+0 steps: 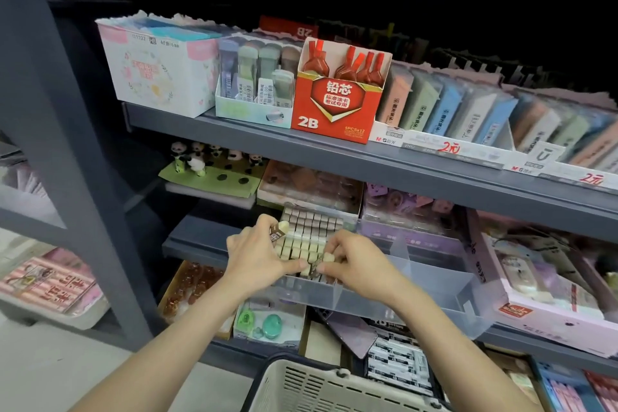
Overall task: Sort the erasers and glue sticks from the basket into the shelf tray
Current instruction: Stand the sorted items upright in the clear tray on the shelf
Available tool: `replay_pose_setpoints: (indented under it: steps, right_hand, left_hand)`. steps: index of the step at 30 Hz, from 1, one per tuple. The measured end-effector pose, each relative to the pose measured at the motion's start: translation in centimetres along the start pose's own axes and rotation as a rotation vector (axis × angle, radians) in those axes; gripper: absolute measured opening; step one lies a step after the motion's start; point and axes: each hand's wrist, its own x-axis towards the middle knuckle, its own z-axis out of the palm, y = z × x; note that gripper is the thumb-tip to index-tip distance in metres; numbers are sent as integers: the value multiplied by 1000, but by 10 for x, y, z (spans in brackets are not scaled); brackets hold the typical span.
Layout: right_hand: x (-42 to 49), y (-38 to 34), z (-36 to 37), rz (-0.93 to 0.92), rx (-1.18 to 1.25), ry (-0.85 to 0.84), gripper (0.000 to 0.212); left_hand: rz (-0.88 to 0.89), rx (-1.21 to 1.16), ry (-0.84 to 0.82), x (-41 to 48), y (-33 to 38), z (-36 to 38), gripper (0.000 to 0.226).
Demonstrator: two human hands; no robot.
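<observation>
Left hand (pixel 257 254) and right hand (pixel 361 261) each pinch an eraser (pixel 280 230) over near-full rows (pixel 311 227); the tray (pixel 368 306)'s three-o'clock compartment (pixel 434 278) looks unfilled.

The clear plastic shelf tray (pixel 418 281) is seen as colourless, faintly frosted. The small block erasers (pixel 311 231) ranked in it are coloured cream in the nearer rows and dusty pinkish brown in the farther ones. A cream eraser in a brown sleeve with white print (pixel 278 231) is shown, and a second cream eraser in a darker brown sleeve (pixel 321 261). The slotted plastic basket (pixel 317 388) is coloured pale beige, with a black rim. The painted metal shelf boards (pixel 418 174) are finished in slate grey. The cardboard lead box marked 2B (pixel 331 110) is printed red with white lettering. The small panda figures (pixel 190 152) are patterned black and white.
</observation>
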Motion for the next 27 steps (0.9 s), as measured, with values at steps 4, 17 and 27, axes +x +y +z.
replay_pose_setpoints:
  steps: [4, 17, 27]
  right_hand:
    - [5, 0, 5, -55, -88, 67, 19]
    - [8, 10, 37, -27, -42, 283, 19]
    - [8, 15, 22, -28, 217, 141, 13]
  left_hand:
    - [-16, -17, 18, 3, -4, 2, 74]
    - [-30, -55, 19, 4, -5, 5, 71]
    - [-15, 26, 51, 3, 5, 10, 83]
